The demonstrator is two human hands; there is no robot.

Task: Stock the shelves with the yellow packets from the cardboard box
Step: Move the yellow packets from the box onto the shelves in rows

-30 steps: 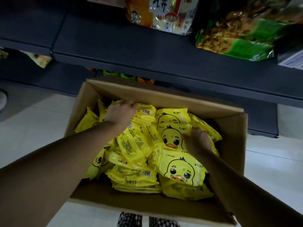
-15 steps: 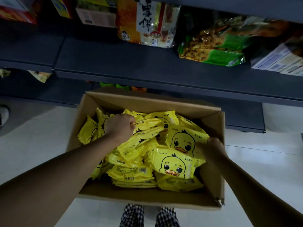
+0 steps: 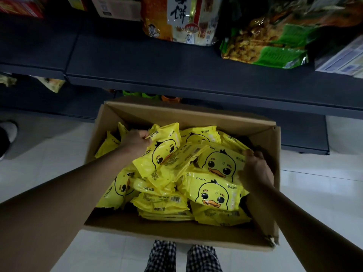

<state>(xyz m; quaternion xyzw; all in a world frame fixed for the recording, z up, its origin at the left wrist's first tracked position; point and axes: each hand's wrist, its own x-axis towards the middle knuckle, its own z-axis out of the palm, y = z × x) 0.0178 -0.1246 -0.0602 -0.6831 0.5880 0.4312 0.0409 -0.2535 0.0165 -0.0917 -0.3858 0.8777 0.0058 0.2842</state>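
Observation:
An open cardboard box (image 3: 196,116) sits on the floor below me, full of several yellow packets printed with a duck face. My left hand (image 3: 135,141) grips the top edge of a yellow packet (image 3: 163,148) near the box's back left, lifting it with others bunched against it. My right hand (image 3: 255,169) holds the right edge of another duck packet (image 3: 220,161) by the box's right wall. More packets (image 3: 214,195) lie loose underneath. The dark shelf (image 3: 157,61) runs across just beyond the box.
On the shelf stand an orange and white snack bag (image 3: 180,18) and a green snack bag (image 3: 265,42), with boxes at both ends. A lower shelf sits behind the box. My checked trouser legs (image 3: 182,256) show below. A shoe (image 3: 7,134) is at the far left on the pale tiled floor.
Both hands have closed on packets and raised them within the box. The view has tilted up, showing more of the shelf.

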